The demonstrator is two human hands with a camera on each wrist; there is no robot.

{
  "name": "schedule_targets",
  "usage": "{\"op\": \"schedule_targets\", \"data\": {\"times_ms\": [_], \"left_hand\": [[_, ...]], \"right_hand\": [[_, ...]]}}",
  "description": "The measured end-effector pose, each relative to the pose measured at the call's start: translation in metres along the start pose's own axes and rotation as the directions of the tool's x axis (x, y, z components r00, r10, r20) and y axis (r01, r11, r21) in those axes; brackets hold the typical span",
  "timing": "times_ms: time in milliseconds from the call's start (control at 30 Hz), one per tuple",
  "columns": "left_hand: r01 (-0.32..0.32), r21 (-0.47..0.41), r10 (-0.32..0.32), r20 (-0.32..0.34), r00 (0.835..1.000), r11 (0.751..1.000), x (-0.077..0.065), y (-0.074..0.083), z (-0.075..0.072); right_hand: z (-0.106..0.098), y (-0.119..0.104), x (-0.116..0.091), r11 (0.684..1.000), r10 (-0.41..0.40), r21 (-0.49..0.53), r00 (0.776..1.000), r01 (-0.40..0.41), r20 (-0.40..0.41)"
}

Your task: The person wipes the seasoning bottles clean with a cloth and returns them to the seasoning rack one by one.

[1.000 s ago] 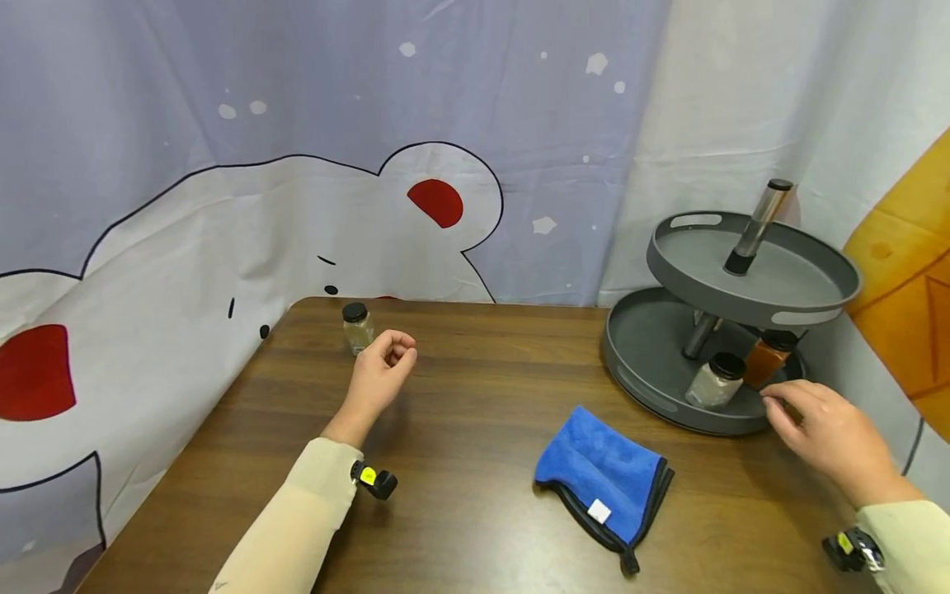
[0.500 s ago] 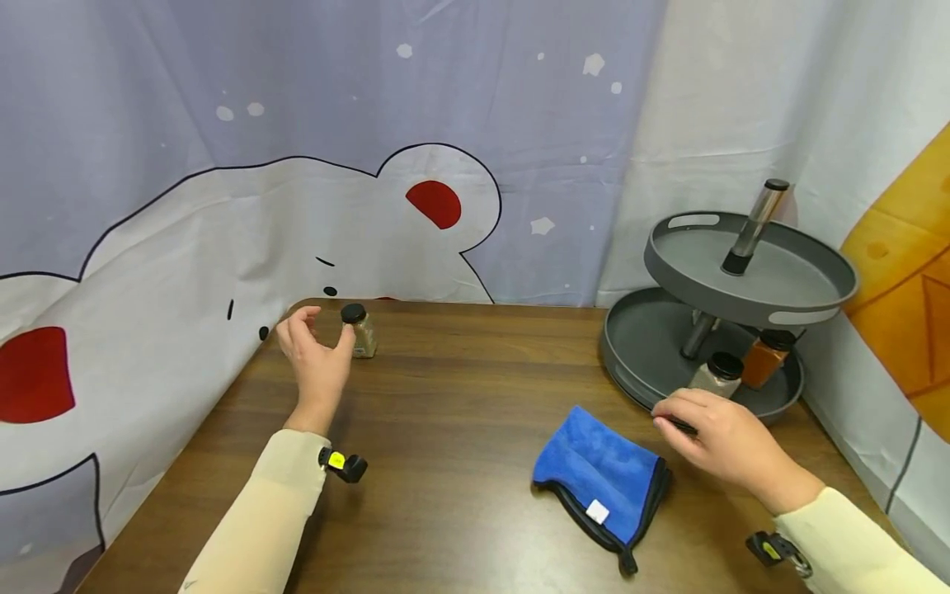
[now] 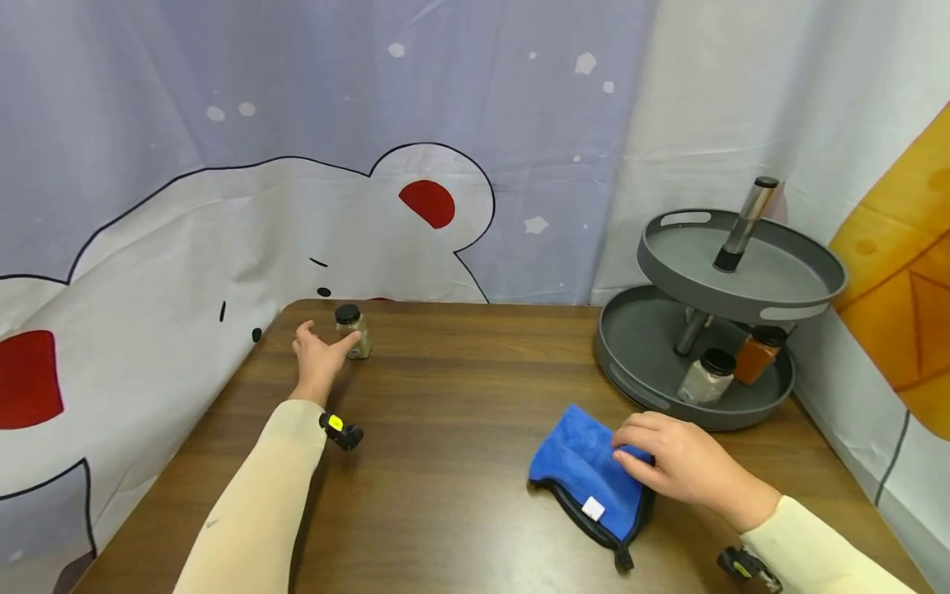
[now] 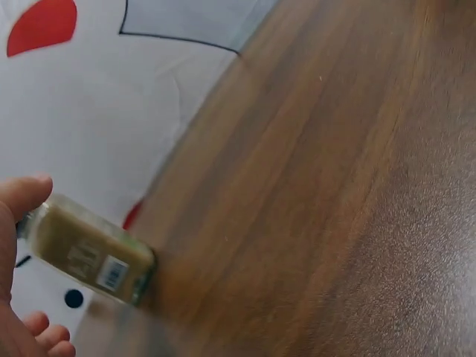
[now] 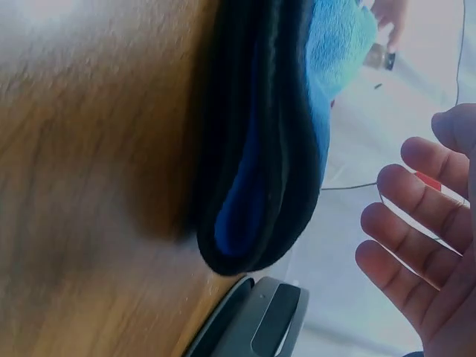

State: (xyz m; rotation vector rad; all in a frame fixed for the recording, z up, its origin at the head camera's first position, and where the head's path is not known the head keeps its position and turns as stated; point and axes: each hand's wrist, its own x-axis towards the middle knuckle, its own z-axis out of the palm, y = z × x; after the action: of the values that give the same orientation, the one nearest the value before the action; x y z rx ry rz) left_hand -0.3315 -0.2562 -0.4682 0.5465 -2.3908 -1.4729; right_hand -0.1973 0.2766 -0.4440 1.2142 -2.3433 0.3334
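Observation:
A small glass jar (image 3: 359, 342) with a black lid and pale greenish-brown contents stands at the back left of the table. My left hand (image 3: 317, 363) is right beside it, thumb and fingers spread on either side. In the left wrist view the thumb overlaps the neck of the jar (image 4: 89, 253), whose label shows a barcode. My right hand (image 3: 686, 464) hovers over the folded blue cloth (image 3: 575, 454) with black edging, fingers loosely bent and holding nothing. In the right wrist view those fingers (image 5: 416, 238) are apart from the cloth (image 5: 342, 52).
A grey two-tier turntable rack (image 3: 616, 355) stands at the back right. On its lower tier are a jar of whitish contents (image 3: 703, 381) and one of orange contents (image 3: 753, 359), both black-lidded. A printed curtain (image 3: 245, 223) hangs behind the wooden table (image 3: 445, 396).
My left hand has moved left and around to the far-left jar, fingers spreading. The right hand has come away from the rack, leftward and toward me, over the cloth.

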Motion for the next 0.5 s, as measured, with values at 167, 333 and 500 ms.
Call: {"op": "schedule_targets", "data": {"times_ms": [167,333,500], "left_hand": [[0.022,-0.013,-0.022,0.038,0.999,1.000,0.007,-0.002,0.013],[0.022,-0.137,-0.021,0.012,1.000,0.990,0.008,-0.002,0.028],[0.047,-0.185,-0.058,-0.051,0.997,0.982,0.008,-0.005,0.036]], "right_hand": [[0.002,-0.005,0.000,1.000,-0.003,0.010,1.000,0.003,0.004],[0.003,-0.009,-0.002,0.999,-0.011,0.038,1.000,0.011,-0.004],[0.003,-0.011,-0.002,0.998,-0.022,0.059,1.000,0.022,-0.008]]}}
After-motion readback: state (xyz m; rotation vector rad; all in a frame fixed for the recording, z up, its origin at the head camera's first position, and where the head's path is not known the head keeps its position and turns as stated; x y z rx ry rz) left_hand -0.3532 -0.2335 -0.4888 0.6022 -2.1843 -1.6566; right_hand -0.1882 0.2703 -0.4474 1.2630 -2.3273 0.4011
